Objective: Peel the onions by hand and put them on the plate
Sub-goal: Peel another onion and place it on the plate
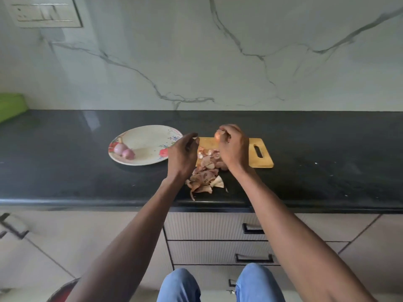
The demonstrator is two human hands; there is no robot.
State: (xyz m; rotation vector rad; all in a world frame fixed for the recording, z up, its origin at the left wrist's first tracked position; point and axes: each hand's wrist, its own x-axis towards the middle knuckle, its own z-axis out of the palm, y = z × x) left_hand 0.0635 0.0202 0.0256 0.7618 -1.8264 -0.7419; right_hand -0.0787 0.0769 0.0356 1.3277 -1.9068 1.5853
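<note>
From your head camera, your right hand [233,147] pinches a small onion [217,134] in curled fingers, up above the far edge of the flat wooden cutting board [261,158]. Your left hand [182,154] hangs just beside it with fingers loosely bent, and you cannot tell if it holds a bit of skin. Dry, papery peels [205,177] lie crumpled on the board and spill onto the shiny black counter [65,171]. Two smooth, pink peeled onions [123,150] sit at the left rim of the round flowered plate [148,144]. The plate's middle is bare.
</note>
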